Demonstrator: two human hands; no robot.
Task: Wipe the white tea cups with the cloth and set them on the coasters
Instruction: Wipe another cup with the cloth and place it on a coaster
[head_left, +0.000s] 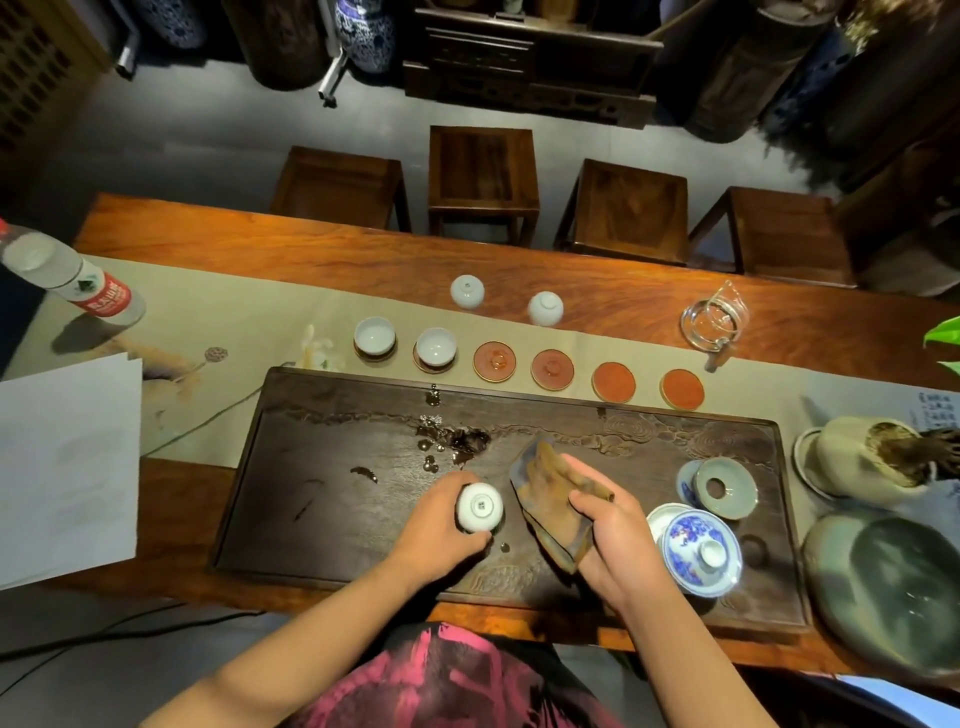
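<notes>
While hands grip cup (480, 507) and cloth (550, 506), 2 cups (upside-down) (467, 291) wait beyond coasters (552, 369).

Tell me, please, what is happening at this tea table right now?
A person is wiping tea cups. The left hand holds a white cup upside down over the dark tea tray, while the right hand grips a brown cloth. Two cups already sit upright on coasters; four coasters remain free. Two more cups wait upside down behind the row.
</notes>
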